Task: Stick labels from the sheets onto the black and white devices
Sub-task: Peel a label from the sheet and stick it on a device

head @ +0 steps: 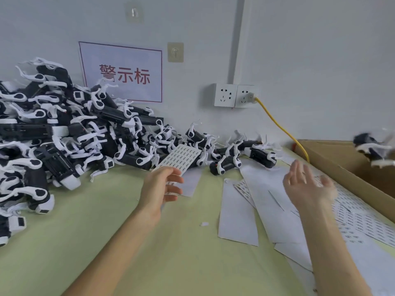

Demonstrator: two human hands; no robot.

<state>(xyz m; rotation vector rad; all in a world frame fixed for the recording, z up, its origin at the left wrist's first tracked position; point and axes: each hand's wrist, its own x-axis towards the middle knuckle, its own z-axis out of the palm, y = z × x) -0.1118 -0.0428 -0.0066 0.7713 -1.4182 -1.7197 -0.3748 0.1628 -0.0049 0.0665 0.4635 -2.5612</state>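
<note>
A big pile of black and white devices (53, 142) covers the left of the table and thins out toward the middle (226, 163). My left hand (160, 184) holds a label sheet (181, 159) by its near end, in front of the pile. My right hand (307, 184) is open and blurred, raised above the sheets on the right. One blurred device (374, 148) is in the air over the cardboard box (342, 163), apart from my right hand.
Used white backing sheets (237, 216) and label sheets (359, 216) lie across the right of the green table top (106, 231). A yellow cable (277, 122) runs from the wall socket (245, 97) down past the box. A red-lettered sign (124, 73) hangs on the wall.
</note>
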